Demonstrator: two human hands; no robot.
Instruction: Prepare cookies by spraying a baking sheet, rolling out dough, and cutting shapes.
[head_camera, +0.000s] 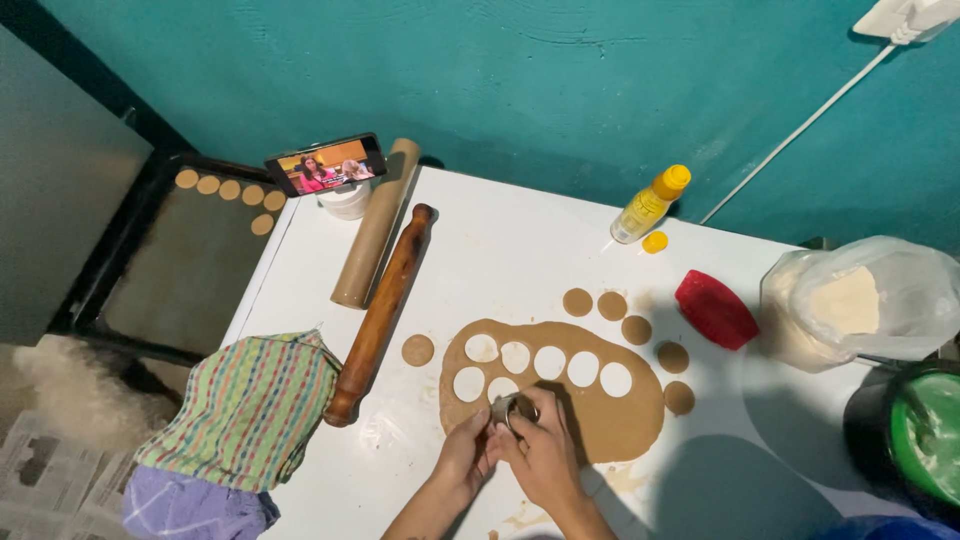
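Observation:
A flat sheet of brown dough (610, 415) lies on the white table (500, 250) with several round holes cut out of it. Both hands meet at its near left edge. My left hand (462, 460) and my right hand (545, 455) together hold a small round metal cutter (508, 408), pressed against the dough. Cut brown dough discs (610, 305) lie around the sheet, and one disc (418, 349) sits to its left.
A wooden rolling pin (380, 315) and a paper roll (375, 228) lie left of the dough. A striped cloth (245, 415), a dark baking tray with discs (190, 260), a phone (326, 164), a yellow bottle (648, 205), a red scraper (715, 308) and a flour bag (850, 305) surround the work.

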